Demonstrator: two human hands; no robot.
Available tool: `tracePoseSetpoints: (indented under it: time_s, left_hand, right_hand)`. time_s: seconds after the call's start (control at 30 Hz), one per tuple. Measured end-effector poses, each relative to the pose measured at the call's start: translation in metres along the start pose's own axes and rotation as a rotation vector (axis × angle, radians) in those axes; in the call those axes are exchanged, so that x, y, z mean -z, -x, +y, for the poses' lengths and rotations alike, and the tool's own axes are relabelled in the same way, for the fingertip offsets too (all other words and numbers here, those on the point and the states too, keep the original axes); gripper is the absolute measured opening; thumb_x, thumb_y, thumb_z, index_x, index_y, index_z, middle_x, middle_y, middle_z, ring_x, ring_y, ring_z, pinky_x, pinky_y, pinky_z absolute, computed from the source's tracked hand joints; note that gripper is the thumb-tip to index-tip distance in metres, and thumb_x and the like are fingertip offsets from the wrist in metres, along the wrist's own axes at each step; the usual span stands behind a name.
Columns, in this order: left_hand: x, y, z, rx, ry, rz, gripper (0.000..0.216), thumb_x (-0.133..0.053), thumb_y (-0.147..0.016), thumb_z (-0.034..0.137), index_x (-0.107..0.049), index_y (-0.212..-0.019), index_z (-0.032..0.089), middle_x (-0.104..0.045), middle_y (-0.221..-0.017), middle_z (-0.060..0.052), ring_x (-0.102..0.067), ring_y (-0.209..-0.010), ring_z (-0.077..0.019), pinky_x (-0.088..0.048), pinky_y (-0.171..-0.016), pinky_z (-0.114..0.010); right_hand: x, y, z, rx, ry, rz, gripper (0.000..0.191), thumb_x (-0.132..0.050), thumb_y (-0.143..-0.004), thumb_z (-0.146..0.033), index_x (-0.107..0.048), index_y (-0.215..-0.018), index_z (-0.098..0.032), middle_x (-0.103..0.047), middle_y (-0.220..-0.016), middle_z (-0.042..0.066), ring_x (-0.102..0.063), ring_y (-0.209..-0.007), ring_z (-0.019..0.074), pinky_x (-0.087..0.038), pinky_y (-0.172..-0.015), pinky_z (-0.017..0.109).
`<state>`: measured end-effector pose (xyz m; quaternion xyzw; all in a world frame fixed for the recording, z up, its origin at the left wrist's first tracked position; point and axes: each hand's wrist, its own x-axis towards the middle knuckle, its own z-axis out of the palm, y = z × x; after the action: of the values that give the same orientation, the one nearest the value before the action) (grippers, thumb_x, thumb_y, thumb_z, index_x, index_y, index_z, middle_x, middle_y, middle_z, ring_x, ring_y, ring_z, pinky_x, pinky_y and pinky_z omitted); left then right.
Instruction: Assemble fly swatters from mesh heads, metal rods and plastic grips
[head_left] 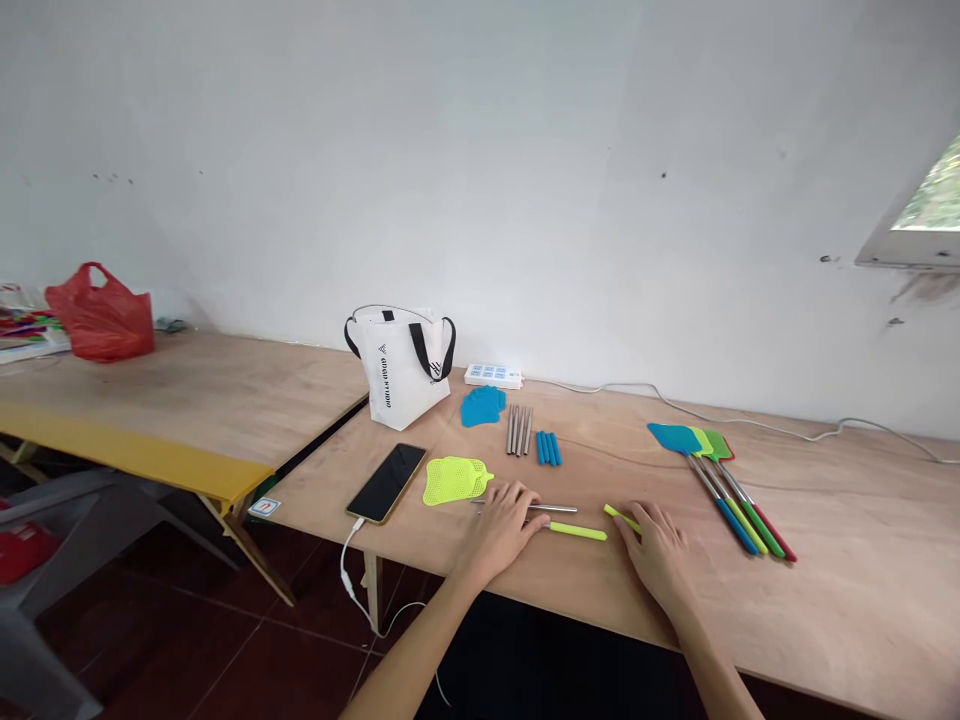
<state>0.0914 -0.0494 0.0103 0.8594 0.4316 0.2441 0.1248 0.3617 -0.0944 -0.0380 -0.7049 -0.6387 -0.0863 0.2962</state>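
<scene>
While left grip holds lime-handled rod, right grip holds lime sleeve; white bag upright, contents hidden.

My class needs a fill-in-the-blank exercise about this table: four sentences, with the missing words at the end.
1. The phone lies to the ____ of the mesh heads.
2. The white bag has ____ handles.
3. The short tubes beside the metal rods are ____.
4. The assembled swatters lie to the ____ of the right hand.

Missing words: left; black; blue; right.

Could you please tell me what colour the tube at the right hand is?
The tube is yellow-green; see the head view.
</scene>
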Motion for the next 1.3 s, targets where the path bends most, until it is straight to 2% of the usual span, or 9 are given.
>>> tracePoseSetpoints:
  time_s: [0.2, 0.37, 0.7, 1.03, 1.2, 1.3]
  left_hand:
    - [-0.001, -0.001, -0.004, -0.037, -0.014, -0.025, 0.028, -0.049, -0.104, 0.047, -0.062, -0.1, 0.023, -0.062, -0.104, -0.003, -0.055, -0.102, -0.0229, -0.039, -0.091, -0.038]
    - [-0.003, -0.001, -0.006, -0.037, -0.029, -0.022, 0.029, -0.044, -0.107, 0.045, -0.06, -0.097, 0.021, -0.062, -0.103, -0.004, -0.055, -0.102, -0.023, -0.039, -0.091, -0.039]
    - [0.0, -0.001, -0.002, -0.061, 0.046, -0.036, 0.019, -0.045, -0.108, 0.034, -0.055, -0.098, 0.022, -0.065, -0.105, -0.004, -0.057, -0.1, -0.0213, -0.042, -0.089, -0.036]
    - [0.001, -0.001, -0.002, -0.076, 0.144, -0.009, 0.017, -0.048, -0.107, 0.034, -0.054, -0.096, 0.022, -0.063, -0.101, -0.002, -0.059, -0.099, -0.0197, -0.045, -0.086, -0.032]
    - [0.004, -0.001, 0.004, -0.105, 0.136, -0.052, 0.009, -0.053, -0.104, 0.029, -0.055, -0.098, 0.023, -0.063, -0.101, 0.0, -0.061, -0.097, -0.0188, -0.047, -0.085, -0.031]
    - [0.004, 0.0, 0.007, -0.13, 0.166, -0.068, 0.005, -0.054, -0.104, 0.028, -0.055, -0.101, 0.024, -0.063, -0.104, 0.0, -0.062, -0.097, -0.0174, -0.047, -0.084, -0.029]
  right_hand:
    - [0.005, 0.0, -0.007, 0.053, -0.18, -0.046, 0.039, -0.034, -0.103, -0.048, -0.066, -0.109, -0.028, -0.072, -0.112, 0.007, -0.065, -0.105, 0.0264, -0.048, -0.089, 0.043]
    - [0.009, -0.003, -0.011, 0.142, -0.28, -0.083, 0.037, -0.035, -0.104, -0.046, -0.066, -0.11, -0.028, -0.07, -0.104, 0.007, -0.064, -0.1, 0.0262, -0.051, -0.088, 0.041]
    - [0.014, -0.002, -0.023, 0.261, -0.219, -0.102, 0.037, -0.034, -0.106, -0.044, -0.064, -0.093, -0.028, -0.065, -0.09, 0.005, -0.062, -0.086, 0.0239, -0.051, -0.078, 0.038]
    - [0.021, 0.0, -0.038, 0.332, -0.27, -0.129, 0.038, -0.032, -0.107, -0.044, -0.065, -0.096, -0.027, -0.063, -0.089, 0.006, -0.059, -0.085, 0.0238, -0.05, -0.078, 0.038]
    - [0.022, 0.003, -0.048, 0.368, -0.266, -0.129, 0.035, -0.033, -0.108, -0.039, -0.065, -0.103, -0.027, -0.065, -0.093, 0.006, -0.06, -0.087, 0.0234, -0.05, -0.081, 0.038]
    - [0.018, 0.007, -0.061, 0.409, -0.232, -0.109, 0.036, -0.032, -0.108, -0.034, -0.066, -0.099, -0.027, -0.065, -0.092, 0.006, -0.06, -0.086, 0.0228, -0.049, -0.079, 0.036]
